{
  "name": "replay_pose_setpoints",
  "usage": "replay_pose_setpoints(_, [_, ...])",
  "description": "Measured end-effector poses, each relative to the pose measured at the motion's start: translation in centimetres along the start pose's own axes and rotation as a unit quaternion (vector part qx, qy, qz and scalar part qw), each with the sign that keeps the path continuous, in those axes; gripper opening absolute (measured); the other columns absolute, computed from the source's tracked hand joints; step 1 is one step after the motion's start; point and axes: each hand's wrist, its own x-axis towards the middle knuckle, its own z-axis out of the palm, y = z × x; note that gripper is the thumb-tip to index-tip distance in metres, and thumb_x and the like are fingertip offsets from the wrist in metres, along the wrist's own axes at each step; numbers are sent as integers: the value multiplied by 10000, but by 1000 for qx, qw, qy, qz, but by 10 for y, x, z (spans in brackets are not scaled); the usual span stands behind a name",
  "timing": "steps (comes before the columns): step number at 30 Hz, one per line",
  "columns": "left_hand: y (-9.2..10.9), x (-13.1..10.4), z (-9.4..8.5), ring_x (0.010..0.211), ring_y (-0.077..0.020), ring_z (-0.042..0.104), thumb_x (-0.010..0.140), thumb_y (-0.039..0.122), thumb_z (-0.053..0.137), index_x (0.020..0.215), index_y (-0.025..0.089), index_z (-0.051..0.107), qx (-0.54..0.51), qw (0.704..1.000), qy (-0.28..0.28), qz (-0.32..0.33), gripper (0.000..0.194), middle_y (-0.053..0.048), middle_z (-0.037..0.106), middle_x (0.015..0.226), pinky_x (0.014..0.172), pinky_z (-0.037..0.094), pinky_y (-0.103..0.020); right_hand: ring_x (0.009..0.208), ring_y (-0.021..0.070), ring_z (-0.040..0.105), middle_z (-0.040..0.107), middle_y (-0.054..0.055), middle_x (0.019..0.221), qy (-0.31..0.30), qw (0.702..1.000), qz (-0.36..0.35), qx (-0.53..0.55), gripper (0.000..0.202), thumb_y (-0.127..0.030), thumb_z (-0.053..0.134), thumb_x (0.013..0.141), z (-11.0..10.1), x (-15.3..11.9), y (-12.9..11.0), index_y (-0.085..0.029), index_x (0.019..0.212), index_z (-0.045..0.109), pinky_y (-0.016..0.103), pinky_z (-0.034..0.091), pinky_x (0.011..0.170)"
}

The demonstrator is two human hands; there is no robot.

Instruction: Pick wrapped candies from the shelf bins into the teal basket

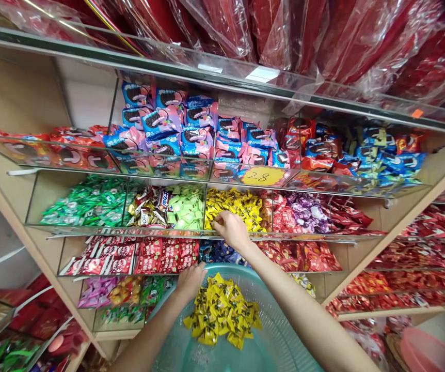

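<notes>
Basically, head view only: green basin [280, 333] sits close below the shelf's yellow sweets [243, 204], likely to keep the reach short. More of the same, the basin sweets [222, 310], lie heaped inside it. Clear dividers [205, 206] presumably keep kinds apart. Left hand [190, 281] closed over basin rim, likely steadying it. Right hand [231, 229] at the shelf's yellow sweets, fingers curled, mostly closed; can't tell if anything's inside.

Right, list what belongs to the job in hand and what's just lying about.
In the job:
- left hand
- right hand
- teal perforated plastic basket
- yellow-wrapped candies inside it
- yellow-wrapped candies by right hand

Just about:
- blue-and-pink cookie packets
- green-wrapped candies
- yellow "28" card
- pink plastic tub
</notes>
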Motion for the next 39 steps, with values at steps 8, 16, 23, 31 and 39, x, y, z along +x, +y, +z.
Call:
replay_pose_setpoints(8, [0, -1, -1, 979, -213, 601, 935, 356, 248, 1191, 229, 500, -20, 1000, -8, -7, 382, -86, 628, 1084, 747, 442, -282, 727, 153, 575, 663, 34, 849, 17, 1000, 11, -12, 168, -236, 467, 813, 5, 6, -2, -213, 792, 632, 231, 298, 568])
replay_pose_setpoints(16, [-2, -1, -1, 960, -220, 606, 933, 363, 239, 1195, 229, 500, -26, 1000, -5, -2, 393, -84, 626, 1090, 728, 442, -286, 656, 123, 535, 613, 3, 723, 76, 991, -18, 106, 149, -226, 474, 806, -1, -6, 4, -193, 728, 596, 211, 330, 597])
replay_pose_setpoints(23, [-3, -1, -3, 988, -211, 594, 932, 376, 250, 1193, 239, 500, -33, 999, -15, -6, 387, -83, 621, 1106, 756, 434, -282, 630, 109, 507, 581, 1, 703, 82, 974, -87, 193, 168, -245, 467, 837, -19, -56, 5, -178, 731, 578, 201, 355, 599])
replay_pose_setpoints(31, [2, -5, -1, 942, -213, 612, 929, 370, 278, 1182, 226, 515, -6, 1000, -5, 11, 376, -90, 636, 1065, 739, 442, -281, 693, 117, 549, 623, 16, 747, -123, 990, -26, 61, 136, -150, 476, 788, 3, -106, 45, -176, 754, 606, 202, 349, 622])
replay_pose_setpoints(39, [4, -13, -5, 961, -231, 606, 921, 375, 288, 1191, 201, 513, -15, 1000, -9, 21, 392, -101, 642, 1062, 718, 449, -287, 831, 216, 620, 672, 102, 871, -305, 941, 107, -103, 112, -161, 606, 682, 5, -122, 73, -159, 777, 666, 246, 351, 599])
